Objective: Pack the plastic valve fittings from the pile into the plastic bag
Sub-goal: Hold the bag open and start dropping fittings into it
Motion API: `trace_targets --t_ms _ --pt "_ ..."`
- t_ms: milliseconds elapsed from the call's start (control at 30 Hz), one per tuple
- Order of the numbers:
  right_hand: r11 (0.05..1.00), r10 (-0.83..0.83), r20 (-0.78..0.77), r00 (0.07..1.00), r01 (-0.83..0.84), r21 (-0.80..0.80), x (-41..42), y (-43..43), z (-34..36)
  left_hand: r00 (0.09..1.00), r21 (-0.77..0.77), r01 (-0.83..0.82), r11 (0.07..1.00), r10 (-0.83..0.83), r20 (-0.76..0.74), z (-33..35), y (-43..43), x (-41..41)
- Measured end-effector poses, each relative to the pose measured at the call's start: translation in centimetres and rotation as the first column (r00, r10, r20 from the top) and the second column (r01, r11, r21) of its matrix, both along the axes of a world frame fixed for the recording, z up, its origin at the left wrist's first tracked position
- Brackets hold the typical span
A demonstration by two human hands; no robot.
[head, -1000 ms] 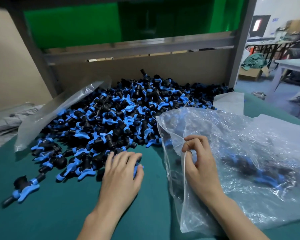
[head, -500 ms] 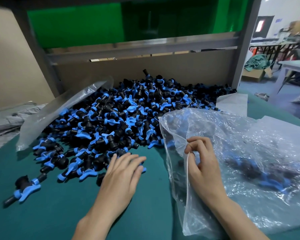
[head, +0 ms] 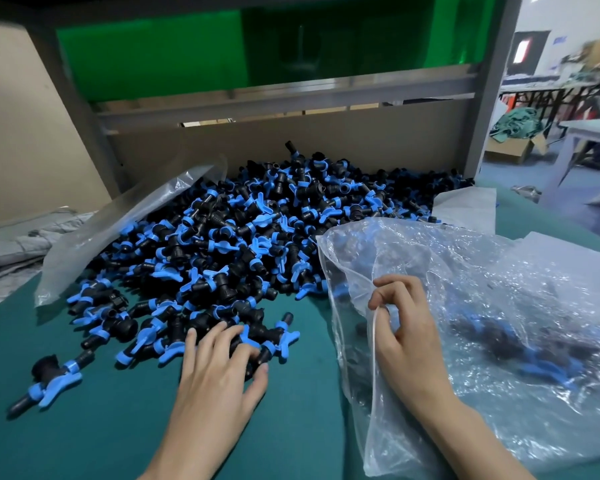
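A big pile of black valve fittings point(head: 257, 237) with blue handles covers the back of the green table point(head: 84, 438). My left hand point(head: 215, 375) lies on the pile's near edge, its fingers and thumb curled round a few fittings. To the right lies a clear plastic bag point(head: 499, 289) with its mouth facing the pile. My right hand point(head: 406, 334) pinches the rim of that mouth and holds it up. Several fittings point(head: 492, 341) show blurred through the bag's film.
One loose fitting point(head: 49, 379) lies apart at the near left. Another clear bag point(head: 118, 230) leans on the pile's left side. A cardboard wall point(head: 361, 147) and a grey metal frame point(head: 485, 98) close the back. The table edge drops off at right.
My left hand slid a little toward me and its fingers curled over fittings at the pile's edge, dragging a few out. My right hand kept its pinch on the bag's rim.
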State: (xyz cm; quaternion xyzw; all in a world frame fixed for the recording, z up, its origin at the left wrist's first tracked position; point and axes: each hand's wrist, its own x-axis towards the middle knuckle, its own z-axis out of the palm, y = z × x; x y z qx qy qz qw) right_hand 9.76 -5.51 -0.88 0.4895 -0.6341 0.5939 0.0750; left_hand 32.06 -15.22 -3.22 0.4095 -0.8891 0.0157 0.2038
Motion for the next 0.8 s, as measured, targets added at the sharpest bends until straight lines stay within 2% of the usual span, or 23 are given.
trace_targets --t_ms 67,133,200,267,333,433,567,700,800 --pt "1.0 0.008 -0.003 1.0 -0.008 0.002 0.1 0.0 0.1 0.989 -0.087 0.021 0.996 -0.034 -0.147 0.4 -0.1 -0.6" --pt "1.0 0.019 0.0 1.0 -0.019 0.0 0.1 0.0 0.1 0.939 -0.072 0.023 0.997 -0.047 -0.342 1.6 -0.4 -2.0" --pt "1.0 0.019 0.0 1.0 -0.019 0.001 0.0 0.0 0.1 0.805 0.152 0.076 0.986 0.03 -0.593 2.7 -0.5 -4.3" --pt "1.0 0.014 -0.003 1.0 -0.014 0.003 0.0 0.0 0.0 0.621 0.394 0.171 0.903 0.212 -0.755 3.2 -0.5 -6.5" --pt "1.0 0.009 0.001 1.0 -0.009 -0.01 -0.2 0.1 0.0 0.507 0.561 0.233 0.794 0.393 -0.767 2.8 -0.5 -7.9" --pt "1.0 0.006 0.008 1.0 -0.006 -0.025 -0.3 0.1 0.0 0.461 0.659 0.304 0.688 0.499 -0.734 1.7 -0.5 -8.4" --pt "1.0 -0.001 -0.002 1.0 0.001 -0.016 -0.3 -0.1 0.1 0.394 0.69 0.434 0.579 0.566 -0.724 1.4 -0.5 -8.2" --pt "1.0 0.006 -0.022 1.0 -0.006 -0.015 0.0 -0.1 0.1 0.337 0.668 0.529 0.523 0.593 -0.731 1.6 -0.5 -8.2" --pt "1.0 0.002 -0.017 1.0 -0.002 -0.017 0.0 0.0 0.2 0.228 0.629 0.649 0.428 0.679 -0.698 1.7 -0.6 -8.3"
